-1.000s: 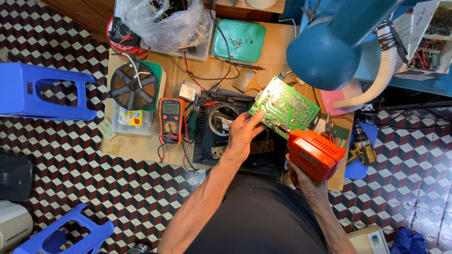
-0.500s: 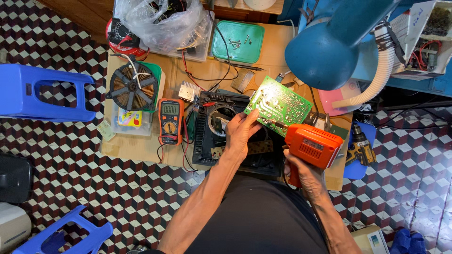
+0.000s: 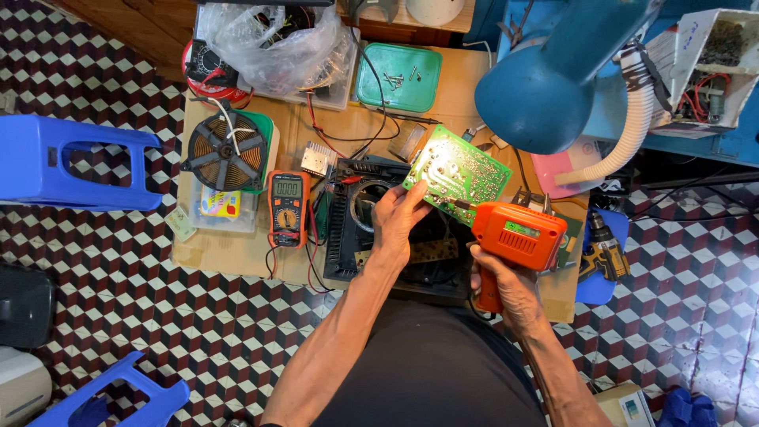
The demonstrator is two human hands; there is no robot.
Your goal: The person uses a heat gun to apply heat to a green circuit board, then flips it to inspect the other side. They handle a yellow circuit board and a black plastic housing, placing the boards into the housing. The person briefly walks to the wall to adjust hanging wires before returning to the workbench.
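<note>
Soldering gun tip meets the tilted circuit board

Left hand (image 3: 399, 221) grips the green circuit board (image 3: 458, 170) by its lower edge above the worktop (image 3: 466, 95); right hand (image 3: 506, 289) is clenched on the orange soldering gun (image 3: 518, 233). Best to brace the board steady and touch only the joint.

I am counting from the head view. I am seeing one green circuit board (image 3: 461, 168), one orange soldering gun (image 3: 518, 235), one multimeter (image 3: 287, 207), one copper coil disc (image 3: 224, 151) near the table's (image 3: 237, 251) left edge, one green tray (image 3: 398, 76) at its far edge, one clear plastic bag (image 3: 273, 41) at the far left corner. I am logging two blue stools (image 3: 67, 162) (image 3: 107, 398) on the floor, one blue lamp (image 3: 545, 83), one cordless drill (image 3: 602, 247).
</note>
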